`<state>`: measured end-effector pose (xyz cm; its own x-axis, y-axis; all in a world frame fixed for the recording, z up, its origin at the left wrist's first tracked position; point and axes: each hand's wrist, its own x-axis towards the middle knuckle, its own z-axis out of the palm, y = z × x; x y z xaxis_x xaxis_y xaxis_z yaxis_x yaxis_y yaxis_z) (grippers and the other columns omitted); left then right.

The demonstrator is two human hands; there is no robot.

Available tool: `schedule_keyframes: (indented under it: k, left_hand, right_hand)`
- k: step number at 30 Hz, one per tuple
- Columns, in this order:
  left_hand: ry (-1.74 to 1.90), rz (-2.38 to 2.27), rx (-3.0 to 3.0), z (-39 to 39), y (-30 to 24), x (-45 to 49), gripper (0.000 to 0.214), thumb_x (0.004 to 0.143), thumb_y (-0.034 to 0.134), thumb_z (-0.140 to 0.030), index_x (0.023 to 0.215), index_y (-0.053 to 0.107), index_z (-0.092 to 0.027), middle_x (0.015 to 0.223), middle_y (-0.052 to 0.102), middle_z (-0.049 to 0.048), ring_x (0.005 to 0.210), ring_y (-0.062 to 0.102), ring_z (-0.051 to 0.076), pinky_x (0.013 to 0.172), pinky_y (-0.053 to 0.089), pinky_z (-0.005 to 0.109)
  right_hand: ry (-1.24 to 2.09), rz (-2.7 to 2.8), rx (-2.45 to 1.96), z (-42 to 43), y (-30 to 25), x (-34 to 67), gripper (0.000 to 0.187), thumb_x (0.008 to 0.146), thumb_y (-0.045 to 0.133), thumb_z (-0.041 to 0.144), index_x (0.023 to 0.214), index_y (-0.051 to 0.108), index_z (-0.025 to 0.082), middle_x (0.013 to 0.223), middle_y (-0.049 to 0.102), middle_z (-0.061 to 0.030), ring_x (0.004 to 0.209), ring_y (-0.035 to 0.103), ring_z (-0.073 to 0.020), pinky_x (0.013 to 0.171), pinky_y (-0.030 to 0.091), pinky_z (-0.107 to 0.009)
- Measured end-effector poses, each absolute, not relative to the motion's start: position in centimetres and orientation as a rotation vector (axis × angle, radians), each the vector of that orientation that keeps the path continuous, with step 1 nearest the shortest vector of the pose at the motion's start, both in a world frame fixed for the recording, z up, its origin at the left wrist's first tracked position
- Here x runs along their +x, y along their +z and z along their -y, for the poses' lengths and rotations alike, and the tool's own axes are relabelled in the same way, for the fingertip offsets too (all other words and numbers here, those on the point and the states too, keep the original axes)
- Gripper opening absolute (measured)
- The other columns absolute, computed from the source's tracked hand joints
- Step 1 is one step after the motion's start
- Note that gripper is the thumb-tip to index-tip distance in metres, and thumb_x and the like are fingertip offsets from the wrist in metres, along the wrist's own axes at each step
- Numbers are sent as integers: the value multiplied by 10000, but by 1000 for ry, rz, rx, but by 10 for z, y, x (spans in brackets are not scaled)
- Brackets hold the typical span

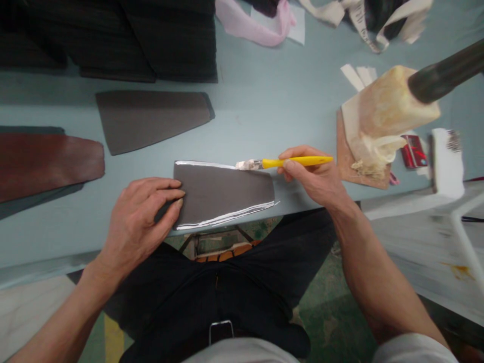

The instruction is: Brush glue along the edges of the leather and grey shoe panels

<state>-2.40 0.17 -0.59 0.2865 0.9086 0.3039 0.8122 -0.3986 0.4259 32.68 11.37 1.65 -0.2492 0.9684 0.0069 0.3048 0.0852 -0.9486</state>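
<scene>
The pale blue table point(257, 101) carries everything: a dark stack of cloth point(132, 35) at the far side, a brown leather piece point(49, 164) at the left, and a spare grey piece point(151, 118) lying well apart from the one in hand. At the right, a glue-caked block point(385, 111) stands near the right hand, probably so the brush has little way to travel. The grey piece point(223, 194) being handled lies at the table's near edge, its long axis running left to right and tapering rightward, with a wet white shine along both long sides. The left hand point(139, 217) lies on its wide end, fingers loose and pressed flat, gripping nothing, apparently to keep the piece from sliding. The right hand point(313, 174) has its fingers clenched round the yellow handle of a brush point(298, 162), held almost level and pointing left, with the bristles touching the piece's far edge near its narrow end.
</scene>
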Motion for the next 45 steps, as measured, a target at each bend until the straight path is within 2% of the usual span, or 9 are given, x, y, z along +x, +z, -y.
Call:
schedule_keyframes:
  k: [45]
  left_hand:
    - [768,-1642,2324,-1,-8,-24,184,1016,635,-218,1189,657,-273,1264,761,96,1173,726,315,1031,550,528]
  right_hand:
    - [1224,1512,-1286,-107,2,328,398,845,856,625,959,791,248,730,734,25,603,589,-106,587,505,-251]
